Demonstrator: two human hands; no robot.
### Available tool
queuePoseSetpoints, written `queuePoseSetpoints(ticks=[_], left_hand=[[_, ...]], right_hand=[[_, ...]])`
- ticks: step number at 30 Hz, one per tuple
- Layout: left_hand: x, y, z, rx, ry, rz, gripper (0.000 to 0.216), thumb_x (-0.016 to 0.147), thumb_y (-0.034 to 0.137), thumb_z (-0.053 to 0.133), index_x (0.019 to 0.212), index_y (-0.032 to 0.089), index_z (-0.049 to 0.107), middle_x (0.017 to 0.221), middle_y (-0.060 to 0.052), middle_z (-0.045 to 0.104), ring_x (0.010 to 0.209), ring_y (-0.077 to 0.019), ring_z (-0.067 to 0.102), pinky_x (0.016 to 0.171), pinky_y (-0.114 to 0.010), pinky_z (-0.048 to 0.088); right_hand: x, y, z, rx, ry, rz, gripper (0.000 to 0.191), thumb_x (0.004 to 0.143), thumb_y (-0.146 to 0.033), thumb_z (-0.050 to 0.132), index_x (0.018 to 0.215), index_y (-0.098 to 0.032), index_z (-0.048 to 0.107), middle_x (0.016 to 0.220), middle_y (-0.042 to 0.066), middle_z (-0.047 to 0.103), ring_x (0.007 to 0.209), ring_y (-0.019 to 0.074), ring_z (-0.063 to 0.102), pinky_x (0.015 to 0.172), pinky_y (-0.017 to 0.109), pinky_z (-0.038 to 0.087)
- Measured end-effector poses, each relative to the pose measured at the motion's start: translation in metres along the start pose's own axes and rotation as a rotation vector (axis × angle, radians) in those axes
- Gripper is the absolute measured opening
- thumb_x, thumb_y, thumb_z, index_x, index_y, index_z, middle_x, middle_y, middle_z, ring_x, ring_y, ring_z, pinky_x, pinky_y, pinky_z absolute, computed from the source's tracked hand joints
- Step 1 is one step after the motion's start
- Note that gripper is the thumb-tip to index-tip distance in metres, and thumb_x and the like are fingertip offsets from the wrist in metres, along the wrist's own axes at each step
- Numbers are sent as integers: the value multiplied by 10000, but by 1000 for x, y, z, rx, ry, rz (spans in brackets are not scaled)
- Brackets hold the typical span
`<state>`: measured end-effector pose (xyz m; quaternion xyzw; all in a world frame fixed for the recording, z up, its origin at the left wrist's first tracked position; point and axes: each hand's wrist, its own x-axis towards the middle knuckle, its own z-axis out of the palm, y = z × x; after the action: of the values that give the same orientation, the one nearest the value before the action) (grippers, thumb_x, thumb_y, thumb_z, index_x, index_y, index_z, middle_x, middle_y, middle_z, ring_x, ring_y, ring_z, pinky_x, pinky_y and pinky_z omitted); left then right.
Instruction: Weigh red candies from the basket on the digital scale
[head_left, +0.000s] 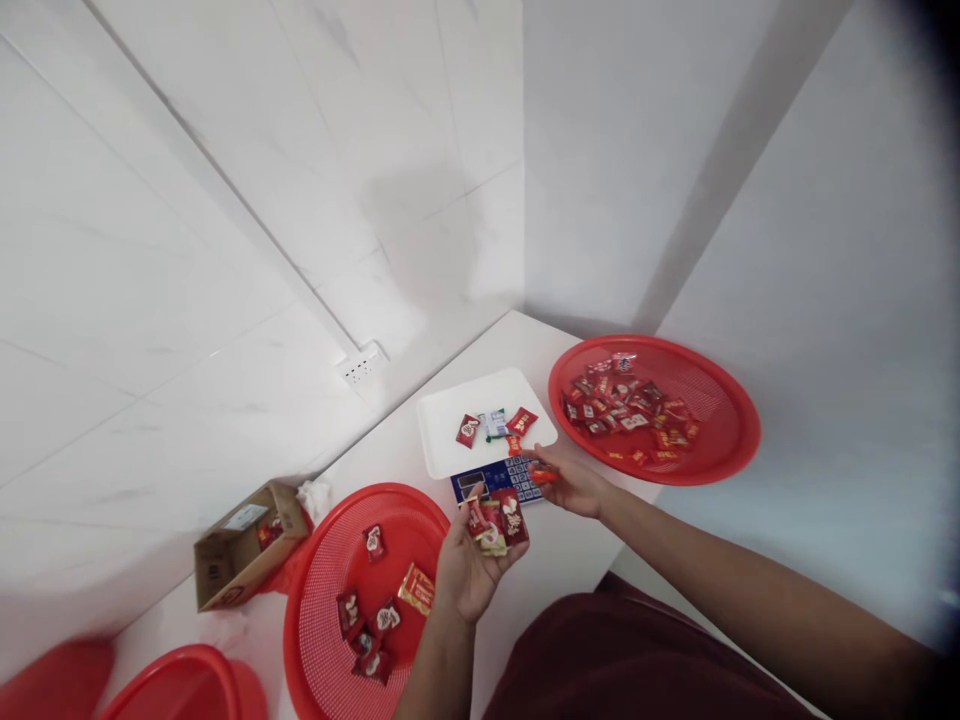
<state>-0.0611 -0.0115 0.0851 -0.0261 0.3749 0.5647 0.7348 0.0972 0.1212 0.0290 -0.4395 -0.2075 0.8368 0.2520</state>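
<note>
Left hand: palm up, cupping several wrapped candies.
Right hand: pinching a red candy above the scale's keypad.
Scale tray: loose candies.
Table: scale between two red baskets.

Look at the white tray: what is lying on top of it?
On the white tray lie a dark red packet, a pale packet, a brighter red packet and, near its front edge, an orange packet. Whatever they cover is hidden.

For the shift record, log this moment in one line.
left hand: cupping wrapped packets; right hand: holding orange-red packet; white tray: small packets
</note>
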Motion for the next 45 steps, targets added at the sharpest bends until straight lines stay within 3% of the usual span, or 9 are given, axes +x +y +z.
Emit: queuePoseSetpoints(ticks=[3,7,14,17,23,30,37,42,45], left_hand=[[-1,1,6,9,-42,23,395,843,367,423,1236,329,421,1048,-37,633,869,-196,617,826,-464,445],[-2,0,13,21,-89,35,425,845,379,411,1267,337,377,1082,-44,620,898,-199,609,847,-460,435],[-3,-7,19,58,-112,24,441,835,395,431,1267,322,379,1113,-54,604,924,-208,602,849,-453,437],[-4,-6,19,38,-98,32,410,836,401,428,1237,312,419,1113,-50,603,935,-217,598,855,-471,432],[-6,-3,20,-32,-27,71,330,847,385,412,1150,292,504,1154,-31,581,1002,-197,567,899,-448,415],[-6,-2,23,-89,-55,69,299,853,370,397,1055,242,577,1096,-45,615,991,-205,576,908,-429,405],[-8,3,27,-88,-88,33,319,850,371,393,918,181,640,1108,-76,616,1042,-204,544,913,-381,399],[-7,0,30,-75,-85,1,323,852,361,393,850,168,652,1031,-68,651,982,-174,569,890,-330,415],[-5,-5,32,-65,-77,-5,290,846,343,418,857,160,642,984,-59,663,940,-170,585,855,-317,435]], right_hand=[[-28,2,9,-44,-225,69,274,771,-408,579,954,-204,596,671,-21,571,508,54,499,447,150,411],[-52,4,22,-312,-350,-22,351,701,-388,658,991,-201,594,761,1,617,605,83,535,551,192,445],[-61,0,29,-503,-316,-145,376,671,-424,664,929,-154,622,777,30,647,716,150,578,613,248,457],[-63,-2,28,-440,-309,-128,355,670,-394,672,926,-155,614,787,27,651,714,141,582,620,243,453],[-67,-8,27,-237,-275,-51,218,691,-297,676,855,-170,608,683,-20,622,524,51,504,511,167,407],[-74,-9,31,-56,-390,-21,188,753,-332,619,795,-150,619,735,16,637,700,95,589,754,228,467],[-74,-1,36,-219,-401,45,254,730,-397,632,724,-147,588,608,-18,579,537,63,527,621,214,474],[-75,-2,43,-372,-319,-2,293,683,-385,671,867,-164,614,745,9,627,657,106,587,649,247,483],[-73,0,43,-410,-340,-34,305,666,-363,686,885,-158,628,772,15,639,730,126,604,716,259,476]])
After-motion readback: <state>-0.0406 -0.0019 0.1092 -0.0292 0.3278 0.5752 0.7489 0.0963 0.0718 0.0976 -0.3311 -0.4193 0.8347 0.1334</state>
